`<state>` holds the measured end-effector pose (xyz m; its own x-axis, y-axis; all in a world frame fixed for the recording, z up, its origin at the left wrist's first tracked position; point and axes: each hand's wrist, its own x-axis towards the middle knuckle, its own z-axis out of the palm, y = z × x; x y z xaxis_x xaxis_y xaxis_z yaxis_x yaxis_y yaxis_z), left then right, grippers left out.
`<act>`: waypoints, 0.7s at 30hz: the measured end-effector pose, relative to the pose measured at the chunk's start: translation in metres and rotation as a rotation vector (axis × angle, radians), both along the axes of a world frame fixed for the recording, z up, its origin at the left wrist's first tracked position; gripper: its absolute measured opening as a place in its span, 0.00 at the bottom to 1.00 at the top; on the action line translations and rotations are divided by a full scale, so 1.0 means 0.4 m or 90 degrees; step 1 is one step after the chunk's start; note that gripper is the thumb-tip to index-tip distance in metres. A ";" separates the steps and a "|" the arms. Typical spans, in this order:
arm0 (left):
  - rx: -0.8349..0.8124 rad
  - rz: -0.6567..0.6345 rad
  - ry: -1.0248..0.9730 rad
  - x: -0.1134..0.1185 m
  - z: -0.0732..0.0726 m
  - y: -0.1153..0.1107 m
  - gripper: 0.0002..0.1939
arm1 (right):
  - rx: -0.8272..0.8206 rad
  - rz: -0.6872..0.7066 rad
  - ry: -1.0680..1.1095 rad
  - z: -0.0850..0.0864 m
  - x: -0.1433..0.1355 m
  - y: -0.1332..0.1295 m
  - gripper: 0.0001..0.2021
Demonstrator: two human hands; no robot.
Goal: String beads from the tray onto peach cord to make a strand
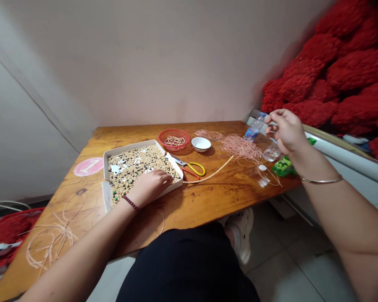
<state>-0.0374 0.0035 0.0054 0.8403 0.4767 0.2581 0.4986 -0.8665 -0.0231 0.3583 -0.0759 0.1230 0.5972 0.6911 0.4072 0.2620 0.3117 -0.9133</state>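
Note:
My left hand, a dark red bead bracelet at its wrist, rests over a white cardboard box of loose beads, mostly cream with some black and a few green. Its fingers are bent together at the right side of the box, their tips partly hidden. A strand of cream beads runs from the box's right corner toward a heap of pink thread. Raised over the table's right end, my right hand pinches thumb and fingers together; anything between them is too fine to make out.
Scissors with yellow and orange handles lie beside the box. Behind stand a red basket and a white bowl. Plastic bottles are at the right, thread loops at the left. Red bundles are piled beyond.

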 end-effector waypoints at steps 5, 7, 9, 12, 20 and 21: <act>-0.023 0.000 -0.025 0.002 -0.007 -0.001 0.11 | 0.044 0.008 -0.045 0.063 0.007 -0.017 0.04; -0.021 -0.002 -0.021 0.002 -0.007 0.000 0.12 | 0.050 0.019 -0.081 0.079 0.014 -0.024 0.04; -0.013 -0.002 -0.011 0.001 -0.004 0.000 0.11 | 0.059 0.028 -0.106 0.090 0.018 -0.032 0.05; 0.001 0.006 0.006 0.002 0.001 -0.003 0.11 | 0.083 0.027 -0.084 0.101 0.015 -0.043 0.06; 0.013 0.066 0.015 -0.001 0.026 -0.010 0.13 | 0.065 -0.007 0.016 0.074 0.008 -0.045 0.04; 0.030 0.066 0.008 -0.004 0.032 -0.008 0.14 | 0.060 -0.004 0.015 0.068 0.009 -0.044 0.04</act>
